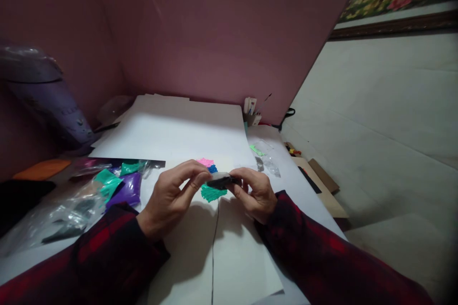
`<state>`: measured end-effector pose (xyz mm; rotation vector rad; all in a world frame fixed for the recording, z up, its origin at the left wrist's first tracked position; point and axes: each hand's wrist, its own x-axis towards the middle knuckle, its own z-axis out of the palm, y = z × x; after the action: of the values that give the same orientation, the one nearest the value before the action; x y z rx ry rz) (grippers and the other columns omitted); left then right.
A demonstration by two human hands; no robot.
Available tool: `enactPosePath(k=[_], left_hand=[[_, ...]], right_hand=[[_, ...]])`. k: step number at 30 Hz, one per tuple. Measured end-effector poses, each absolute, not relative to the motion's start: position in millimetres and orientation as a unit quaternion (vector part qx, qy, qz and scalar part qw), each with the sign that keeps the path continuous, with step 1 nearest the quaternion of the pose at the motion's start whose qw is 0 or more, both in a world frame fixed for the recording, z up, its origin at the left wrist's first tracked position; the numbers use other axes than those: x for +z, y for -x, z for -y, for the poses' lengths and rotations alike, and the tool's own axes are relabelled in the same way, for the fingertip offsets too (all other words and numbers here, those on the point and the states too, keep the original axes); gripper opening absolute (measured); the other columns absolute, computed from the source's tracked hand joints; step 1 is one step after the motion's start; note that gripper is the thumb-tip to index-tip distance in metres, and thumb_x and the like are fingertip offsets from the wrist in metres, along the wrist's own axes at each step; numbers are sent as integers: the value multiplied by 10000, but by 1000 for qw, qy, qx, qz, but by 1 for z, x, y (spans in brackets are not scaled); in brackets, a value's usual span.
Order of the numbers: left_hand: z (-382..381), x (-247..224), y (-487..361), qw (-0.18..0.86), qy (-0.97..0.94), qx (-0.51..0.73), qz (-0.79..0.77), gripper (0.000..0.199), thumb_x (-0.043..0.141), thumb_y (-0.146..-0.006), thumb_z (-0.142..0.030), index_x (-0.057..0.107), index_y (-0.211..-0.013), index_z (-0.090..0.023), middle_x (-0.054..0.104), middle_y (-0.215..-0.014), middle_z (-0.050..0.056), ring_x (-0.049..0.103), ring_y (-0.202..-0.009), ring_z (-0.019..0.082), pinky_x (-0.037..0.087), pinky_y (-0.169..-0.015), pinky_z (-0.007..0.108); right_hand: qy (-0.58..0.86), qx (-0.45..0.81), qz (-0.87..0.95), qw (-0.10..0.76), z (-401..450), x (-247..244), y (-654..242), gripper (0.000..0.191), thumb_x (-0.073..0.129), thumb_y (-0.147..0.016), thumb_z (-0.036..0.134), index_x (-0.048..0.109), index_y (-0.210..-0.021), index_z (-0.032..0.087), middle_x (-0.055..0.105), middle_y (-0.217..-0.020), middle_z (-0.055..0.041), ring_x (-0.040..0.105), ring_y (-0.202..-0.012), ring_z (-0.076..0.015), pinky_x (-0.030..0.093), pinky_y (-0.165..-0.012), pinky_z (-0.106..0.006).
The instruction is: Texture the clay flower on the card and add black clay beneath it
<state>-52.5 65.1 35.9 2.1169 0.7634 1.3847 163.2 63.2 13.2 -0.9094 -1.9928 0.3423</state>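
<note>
Between the fingertips of both hands is a small dark packet (219, 180), black below with a pale, shiny upper face. My left hand (177, 195) pinches its left end, and my right hand (255, 191) pinches the right end. Below it lies a sheet of paper (189, 267) with a thin dark line (213, 252) running down it. Textured patches sit on the paper: pink (205, 162), blue (213, 169) and green (211, 194). The packet and fingers partly cover the blue and green ones.
On the left lie clear plastic bags (78, 205) and a purple packet (125, 190). A lilac bottle (46, 95) stands at far left. Large white sheets (186, 124) are stacked behind the hands. White holders (250, 107) stand at the back; plastic scraps (270, 162) lie right.
</note>
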Motion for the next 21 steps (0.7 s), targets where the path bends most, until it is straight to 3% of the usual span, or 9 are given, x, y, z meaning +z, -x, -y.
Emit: enactPosePath(k=[6, 10, 15, 19, 21], left_hand=[[-65, 40, 50, 375, -725, 478, -326, 32, 644, -830, -192, 643, -829, -160, 630, -728, 9, 572, -649, 119, 468, -588, 247], [-63, 44, 49, 451, -707, 440, -322, 73, 653, -807, -214, 670, -768, -155, 598, -654, -2, 529, -572, 97, 450, -515, 215], [-57, 43, 44, 517, -644, 446, -343, 120, 657, -801, -239, 642, -730, -144, 635, -586, 12, 590, -530, 119, 518, -522, 241], [-50, 38, 36, 499, -647, 472, -331, 89, 646, -804, -221, 653, -761, -144, 680, -663, 35, 651, -594, 148, 563, -558, 263], [-48, 35, 34, 452, -678, 478, -328, 88, 630, -813, -207, 658, -758, -144, 671, -683, 33, 636, -594, 137, 552, -551, 251]], right_hand=[[361, 139, 817, 428, -65, 12, -164, 108, 567, -846, 176, 616, -942, 179, 610, -732, -14, 518, -640, -128, 430, -583, -269], [370, 129, 811, 435, -65, 13, -162, 134, 573, -855, 171, 618, -979, 191, 634, -790, -24, 542, -678, -140, 465, -638, -298], [407, -3, 758, 509, -54, 20, -154, 261, 588, -845, 142, 588, -1098, 206, 599, -1075, -103, 553, -986, -225, 488, -737, -366], [364, 31, 781, 506, -39, 24, -142, 15, 582, -874, 206, 571, -879, 197, 592, -761, -32, 545, -705, -164, 468, -638, -322], [381, 37, 788, 482, -34, 23, -138, 120, 609, -868, 288, 541, -870, 189, 572, -741, -26, 524, -669, -158, 454, -610, -313]])
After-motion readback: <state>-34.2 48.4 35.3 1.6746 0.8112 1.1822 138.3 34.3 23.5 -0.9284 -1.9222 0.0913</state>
